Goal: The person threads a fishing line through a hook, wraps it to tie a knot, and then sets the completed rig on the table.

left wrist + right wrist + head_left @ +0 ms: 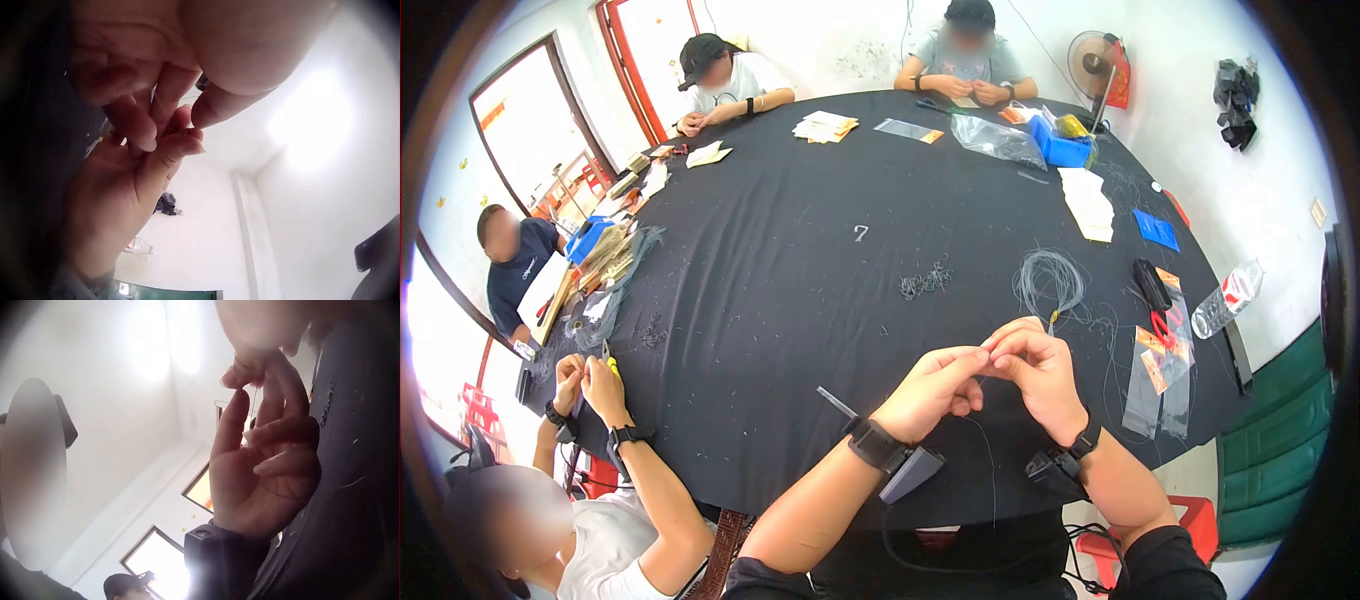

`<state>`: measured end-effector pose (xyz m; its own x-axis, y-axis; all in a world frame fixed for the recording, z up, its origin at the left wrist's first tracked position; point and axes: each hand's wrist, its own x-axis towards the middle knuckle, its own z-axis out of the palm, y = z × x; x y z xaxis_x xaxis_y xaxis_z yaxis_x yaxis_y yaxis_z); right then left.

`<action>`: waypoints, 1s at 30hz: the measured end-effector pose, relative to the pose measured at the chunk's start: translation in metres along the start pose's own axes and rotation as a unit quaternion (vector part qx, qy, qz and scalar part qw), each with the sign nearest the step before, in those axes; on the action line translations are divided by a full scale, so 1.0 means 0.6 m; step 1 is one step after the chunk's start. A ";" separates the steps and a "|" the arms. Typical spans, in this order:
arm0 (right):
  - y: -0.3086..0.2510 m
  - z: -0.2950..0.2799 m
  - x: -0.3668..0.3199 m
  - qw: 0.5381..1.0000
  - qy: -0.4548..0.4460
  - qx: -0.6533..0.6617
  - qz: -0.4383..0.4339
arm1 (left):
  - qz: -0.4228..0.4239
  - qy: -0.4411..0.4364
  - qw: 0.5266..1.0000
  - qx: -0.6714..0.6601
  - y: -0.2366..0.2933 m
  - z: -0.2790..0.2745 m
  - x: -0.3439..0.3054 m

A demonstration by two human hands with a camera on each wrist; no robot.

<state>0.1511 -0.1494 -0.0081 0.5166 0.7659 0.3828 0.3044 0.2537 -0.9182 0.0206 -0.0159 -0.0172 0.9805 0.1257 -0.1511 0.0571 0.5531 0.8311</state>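
Over the front of the black-covered table, my left hand (928, 392) and right hand (1043, 382) meet at the fingertips. Both pinch a thin grey line between thumb and index finger, and a loose length of this fishing line (990, 462) trails down toward the table's front edge. In the right wrist view a fine strand of line (255, 399) shows by the fingertips; whatever else sits in the pinch is hidden. Just beyond my right hand lies a coil of clear line (1048, 285). A small heap of dark tied pieces (925, 280) lies farther to its left.
At the right are plastic packets (1145, 385), red-handled scissors (1166, 330), a black case (1152, 286) and a clear bottle (1228, 300). Paper cards (1086, 205) and a blue bin (1060, 145) stand farther back. Several people work around the table (780, 300), one close at my left.
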 end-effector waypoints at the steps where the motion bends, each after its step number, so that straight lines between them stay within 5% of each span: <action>1: 0.000 0.000 0.000 1.000 -0.002 -0.004 -0.004 | 0.007 0.001 1.000 0.004 0.002 0.001 0.000; 21: 0.003 -0.002 0.002 0.996 -0.015 0.069 0.060 | 0.168 0.097 0.941 0.279 0.014 0.012 -0.009; 30: -0.002 -0.021 0.011 0.999 -0.016 0.005 0.050 | 0.152 0.103 0.938 0.295 0.017 0.010 -0.010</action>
<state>0.1644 -0.1521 -0.0033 0.5186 0.8058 0.2860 0.2438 0.1812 -0.9527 0.0167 -0.0158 -0.0044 0.9144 0.3944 0.0909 -0.0655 -0.0774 0.9948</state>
